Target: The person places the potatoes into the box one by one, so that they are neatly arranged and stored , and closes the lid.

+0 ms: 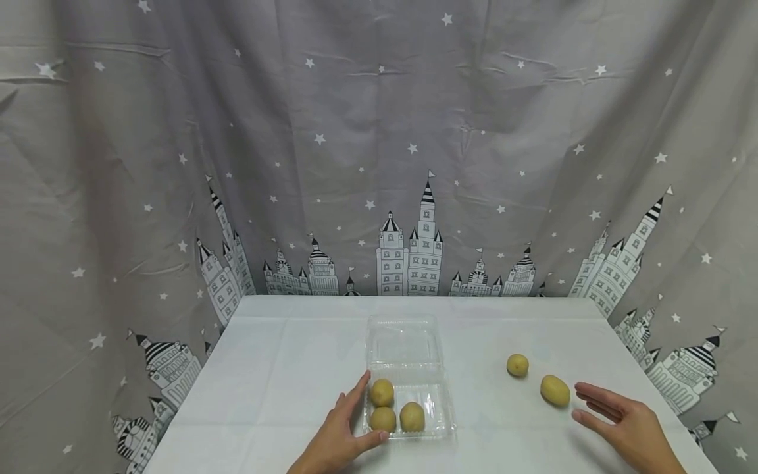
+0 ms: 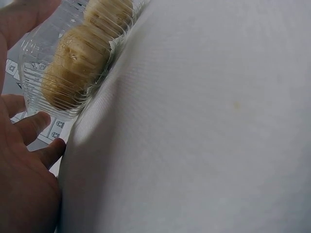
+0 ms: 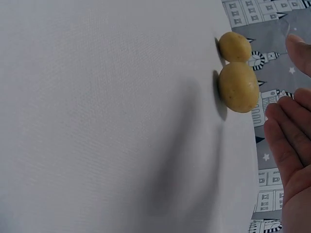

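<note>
A clear plastic clamshell box (image 1: 441, 431) lies with its lid (image 1: 403, 342) folded back, away from me. Three potatoes sit in its base: one at the back left (image 1: 381, 392), one at the front left (image 1: 382, 419) and one to the right (image 1: 412, 417). My left hand (image 1: 340, 431) spans the box's front left corner, fingers fairly straight along the left side and thumb at the front edge. Two more potatoes lie on the cloth, a small one (image 1: 518, 365) and a larger one (image 1: 555, 391). Just right of the larger one, my right hand (image 1: 624, 421) hovers apart from it, thumb and fingers spread.
A white cloth (image 1: 284, 368) covers the table. Behind it and along both sides hangs a grey curtain (image 1: 331, 164) printed with stars and castles. The box stands near the middle, with the loose potatoes off to its right.
</note>
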The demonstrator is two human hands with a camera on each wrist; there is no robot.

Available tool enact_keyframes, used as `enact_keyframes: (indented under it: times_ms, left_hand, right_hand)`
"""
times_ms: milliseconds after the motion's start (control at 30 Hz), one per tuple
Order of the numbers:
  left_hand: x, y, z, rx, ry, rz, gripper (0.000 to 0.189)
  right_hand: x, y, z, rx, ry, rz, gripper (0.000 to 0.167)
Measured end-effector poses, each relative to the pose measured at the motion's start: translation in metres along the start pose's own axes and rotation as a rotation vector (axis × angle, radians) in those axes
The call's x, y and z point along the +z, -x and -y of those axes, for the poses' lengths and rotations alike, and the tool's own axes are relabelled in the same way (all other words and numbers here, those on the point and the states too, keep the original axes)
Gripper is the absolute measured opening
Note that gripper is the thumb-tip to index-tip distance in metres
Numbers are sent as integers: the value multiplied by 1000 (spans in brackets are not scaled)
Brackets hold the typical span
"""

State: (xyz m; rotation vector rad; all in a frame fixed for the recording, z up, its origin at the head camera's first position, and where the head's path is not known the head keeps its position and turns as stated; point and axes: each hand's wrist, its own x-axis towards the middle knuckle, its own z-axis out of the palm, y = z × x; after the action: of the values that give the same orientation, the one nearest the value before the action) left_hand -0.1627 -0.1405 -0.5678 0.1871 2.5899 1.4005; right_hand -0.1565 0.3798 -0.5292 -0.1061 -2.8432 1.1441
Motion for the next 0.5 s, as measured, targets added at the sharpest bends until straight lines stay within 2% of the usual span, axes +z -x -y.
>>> enact_keyframes:
  times_ms: [200, 500]
  left_hand:
    - [-1, 1, 0, 3, 11, 0, 109]
    - [-1, 1, -1, 7, 13, 0, 109]
  right_hand:
    - [5, -6, -6, 36, -27, 4, 72]
    - [15, -13, -13, -14, -65, -39, 69]
